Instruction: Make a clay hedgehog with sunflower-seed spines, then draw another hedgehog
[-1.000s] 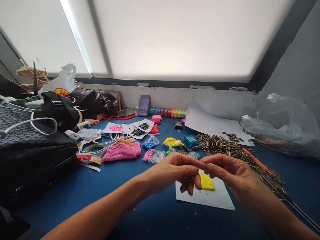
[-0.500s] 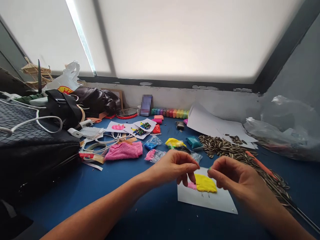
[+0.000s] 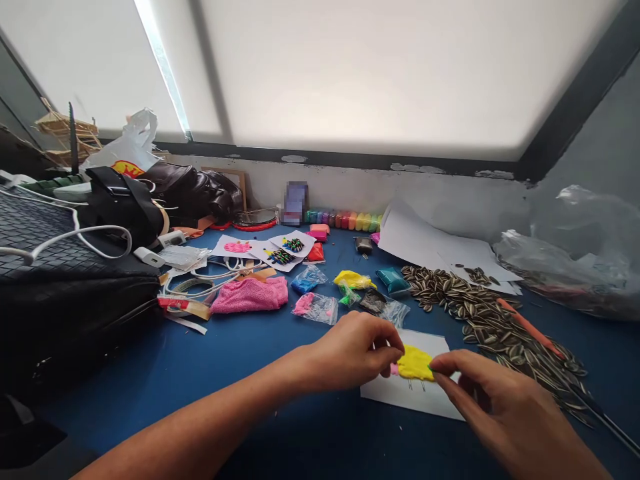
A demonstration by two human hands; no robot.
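Observation:
A white sheet of paper [image 3: 380, 392] lies on the blue table with a flattened yellow clay shape [image 3: 416, 363] and a pink clay patch [image 3: 395, 369] stuck on it. Short pencil lines run below the yellow clay. My right hand [image 3: 493, 397] pinches a tiny green clay bit [image 3: 432, 367] between thumb and forefinger at the yellow clay's right edge. By the left end of the yellow clay, my left hand [image 3: 357, 348] has thumb and fingertips closed together, partly covering the pink patch. Whatever those fingertips may hold is hidden.
Bags of blue clay [image 3: 306, 279], pink clay [image 3: 314, 307], green clay [image 3: 349, 295] and teal clay [image 3: 393, 280] lie beyond the paper. Striped seeds [image 3: 467, 307] spread to the right with an orange-handled tool [image 3: 530, 328]. A pink cloth [image 3: 250, 295] and black bag [image 3: 85, 313] are left.
Both hands have come down toward the paper. The green bit has gone from above the sheet to the yellow clay's right edge. The view has shifted slightly.

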